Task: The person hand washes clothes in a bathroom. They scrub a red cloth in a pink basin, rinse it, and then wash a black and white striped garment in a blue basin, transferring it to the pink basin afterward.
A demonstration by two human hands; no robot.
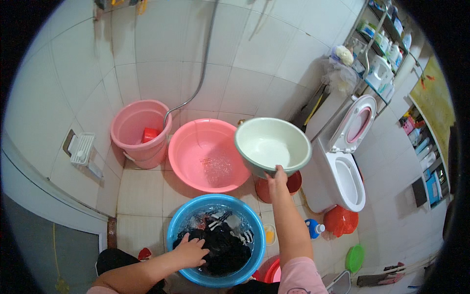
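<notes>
In front of me stands a blue plastic basin [216,281] with water and soaked dark clothes [224,253], some of them striped white. My left hand [189,251] rests on the clothes at the basin's left side, its fingers spread and gripping nothing. Held by its near rim, a pale green basin [271,141] hangs tilted towards me, and its inside looks bare. My right hand [278,178] has the thumb over that rim, with the other fingers hidden beneath. Just left of it is a large pink basin [183,169] with a little water in the bottom.
A pink bucket [141,147] holding a red scoop [149,135] stands by the wall, with a shower hose [202,77] over its rim. At right are a toilet [347,180], a blue bottle [314,228] and a red plastic bag [341,220]. A reddish bucket [262,189] sits under the green basin.
</notes>
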